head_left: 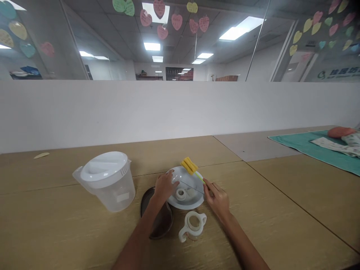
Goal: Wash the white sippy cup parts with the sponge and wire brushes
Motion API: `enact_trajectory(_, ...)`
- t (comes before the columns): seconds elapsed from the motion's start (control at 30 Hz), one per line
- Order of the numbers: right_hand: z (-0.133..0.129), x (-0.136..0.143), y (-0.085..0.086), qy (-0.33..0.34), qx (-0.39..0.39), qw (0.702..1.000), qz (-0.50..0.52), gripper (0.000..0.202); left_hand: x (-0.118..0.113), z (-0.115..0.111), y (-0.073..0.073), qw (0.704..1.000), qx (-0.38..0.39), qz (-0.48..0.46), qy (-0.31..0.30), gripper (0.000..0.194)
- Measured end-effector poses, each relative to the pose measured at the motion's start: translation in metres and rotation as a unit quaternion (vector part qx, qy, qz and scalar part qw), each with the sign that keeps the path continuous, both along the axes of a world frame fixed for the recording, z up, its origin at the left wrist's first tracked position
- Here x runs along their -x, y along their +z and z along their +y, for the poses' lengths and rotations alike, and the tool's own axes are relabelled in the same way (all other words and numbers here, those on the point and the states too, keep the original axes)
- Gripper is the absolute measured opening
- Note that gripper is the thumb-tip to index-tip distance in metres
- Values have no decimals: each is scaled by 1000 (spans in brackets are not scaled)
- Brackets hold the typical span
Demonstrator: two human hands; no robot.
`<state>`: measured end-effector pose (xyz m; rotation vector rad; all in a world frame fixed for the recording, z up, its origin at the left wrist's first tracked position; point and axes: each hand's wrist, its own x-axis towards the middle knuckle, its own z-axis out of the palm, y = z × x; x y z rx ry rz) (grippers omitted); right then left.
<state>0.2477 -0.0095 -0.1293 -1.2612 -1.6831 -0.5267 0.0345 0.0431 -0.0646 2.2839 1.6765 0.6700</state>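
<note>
A white basin (187,204) sits on the table, with a white ring-shaped part (180,194) inside it. My left hand (165,184) reaches over the basin's left rim, fingers apart; a clear item, hard to make out, lies near its fingertips. My right hand (218,198) is closed on the thin green handle of a yellow sponge brush (189,165), whose head is raised over the basin's back rim. In front of the basin stands a small clear bottle with a white two-handled collar (194,222). A dark kidney-shaped tray (161,223) lies under my left forearm.
A lidded translucent pitcher (116,191) stands to the left. Far left lies a small pale flat piece (41,155). On the right, a teal cloth (306,144) carries patterned fabric and a coral-coloured item (341,131). A white wall with glass above closes off the table's back.
</note>
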Motion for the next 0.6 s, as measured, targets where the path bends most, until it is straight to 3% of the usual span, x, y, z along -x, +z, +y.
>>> enact_trajectory(0.1, -2, 1, 1, 12, 8, 1000, -21, 26, 12, 1, 19, 992, 2, -119, -30, 45)
enact_trajectory(0.2, -5, 1, 3, 51, -12, 997, -51, 26, 24, -2, 37, 957, 37, -270, -95, 47)
enact_trajectory(0.27, -8, 2, 4, 83, -42, 993, -79, 25, 31, -6, 46, 939, 74, -301, -150, 51)
enact_trajectory(0.4, -12, 5, 4, 117, -81, 982, -123, 25, 39, -18, 58, 931, 125, -259, -224, 52)
enact_trajectory(0.6, -14, 8, 4, 143, -98, 975, -138, 32, 35, -33, 66, 971, 142, -130, -141, 55)
